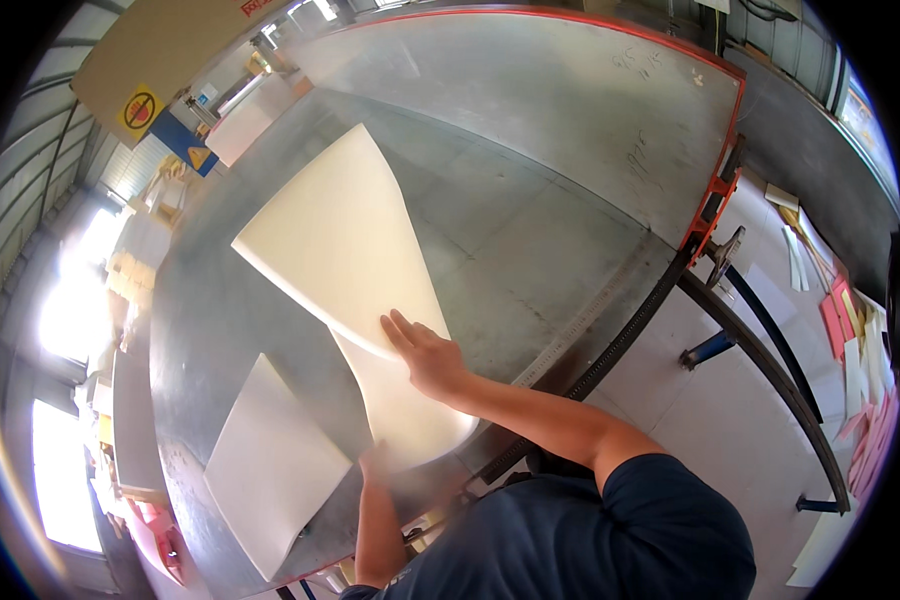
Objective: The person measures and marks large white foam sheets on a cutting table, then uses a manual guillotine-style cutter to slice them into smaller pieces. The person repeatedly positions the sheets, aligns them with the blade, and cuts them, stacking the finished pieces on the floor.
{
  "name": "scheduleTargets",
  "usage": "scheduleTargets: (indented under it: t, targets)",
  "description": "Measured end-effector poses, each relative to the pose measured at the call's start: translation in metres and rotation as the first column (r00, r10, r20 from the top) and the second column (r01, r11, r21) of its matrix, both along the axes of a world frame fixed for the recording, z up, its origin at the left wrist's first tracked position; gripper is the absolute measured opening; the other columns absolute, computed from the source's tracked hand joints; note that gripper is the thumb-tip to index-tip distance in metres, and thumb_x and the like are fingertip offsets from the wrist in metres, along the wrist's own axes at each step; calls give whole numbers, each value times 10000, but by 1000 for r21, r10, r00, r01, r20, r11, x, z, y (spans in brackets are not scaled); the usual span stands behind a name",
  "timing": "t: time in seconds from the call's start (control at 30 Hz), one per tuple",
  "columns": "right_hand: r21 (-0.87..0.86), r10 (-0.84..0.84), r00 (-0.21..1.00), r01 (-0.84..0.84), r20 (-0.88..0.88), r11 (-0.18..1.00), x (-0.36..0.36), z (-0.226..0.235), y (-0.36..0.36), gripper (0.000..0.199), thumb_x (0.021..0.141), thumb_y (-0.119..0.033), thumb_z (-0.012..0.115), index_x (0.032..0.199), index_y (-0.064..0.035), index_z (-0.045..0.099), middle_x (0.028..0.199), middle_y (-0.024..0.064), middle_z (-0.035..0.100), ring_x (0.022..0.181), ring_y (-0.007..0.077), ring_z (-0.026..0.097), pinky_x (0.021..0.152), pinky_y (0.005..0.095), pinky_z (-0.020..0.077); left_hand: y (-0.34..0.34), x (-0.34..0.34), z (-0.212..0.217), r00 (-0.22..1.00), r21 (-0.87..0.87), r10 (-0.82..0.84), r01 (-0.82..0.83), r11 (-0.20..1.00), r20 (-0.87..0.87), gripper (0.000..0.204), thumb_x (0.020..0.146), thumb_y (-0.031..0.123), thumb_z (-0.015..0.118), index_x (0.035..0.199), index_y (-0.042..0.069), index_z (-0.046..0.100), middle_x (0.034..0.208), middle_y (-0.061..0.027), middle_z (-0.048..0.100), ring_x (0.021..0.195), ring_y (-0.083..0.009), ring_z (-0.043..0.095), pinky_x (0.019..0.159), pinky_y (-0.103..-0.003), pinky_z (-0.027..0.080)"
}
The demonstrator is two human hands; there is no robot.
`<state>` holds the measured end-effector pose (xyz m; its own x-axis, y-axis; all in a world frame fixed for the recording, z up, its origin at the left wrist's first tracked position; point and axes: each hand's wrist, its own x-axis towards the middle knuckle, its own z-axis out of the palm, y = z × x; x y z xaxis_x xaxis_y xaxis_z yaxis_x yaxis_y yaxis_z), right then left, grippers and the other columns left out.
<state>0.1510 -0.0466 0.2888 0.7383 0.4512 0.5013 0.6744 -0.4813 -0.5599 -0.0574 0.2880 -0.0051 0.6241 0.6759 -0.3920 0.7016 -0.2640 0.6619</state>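
Observation:
A large cream-white foam sheet [335, 230] lies on the grey metal table [490, 230], with its far part spread out. Its near part [410, 420] seems to bend or lap underneath and curls up toward me. My right hand [428, 358] rests on the sheet by that bend, fingers stretched out and pressing lightly on the surface. At the near edge of the foam is my left hand [372, 462]; it is blurred and its fingers are mostly hidden. To the left of that hand lies a second white foam piece [273, 465].
A tall grey metal panel [530, 90] with a red edge stands along the table's far right. A ruler strip [580, 325] runs by the near right edge. Black curved rails [770, 370] and foam scraps [855, 350] are on the right; stacked foam [135, 270] is at left.

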Motion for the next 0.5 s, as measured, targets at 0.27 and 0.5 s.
scheduleTargets:
  t: [0.27, 0.5]
  targets:
    - [40, -25, 996, 22, 81, 999, 1, -10, 2, 736, 746, 42, 575, 1439, -112, 379, 1424, 101, 476, 1119, 305, 599, 776, 344, 560, -16, 0, -26, 980, 37, -131, 127, 991, 148, 320, 884, 266, 673, 1030, -18, 648, 840, -85, 655, 646, -164, 589, 538, -326, 444]
    - [163, -86, 996, 82, 19, 983, 31, -19, -15, 663, 771, 49, 570, 1404, -102, 446, 1300, 148, 579, 1056, 327, 638, 805, 382, 546, -50, 4, -7, 960, -135, 164, -136, 982, 226, 246, 895, 139, 649, 1058, -45, 643, 888, -68, 673, 741, -148, 608, 668, -314, 489]
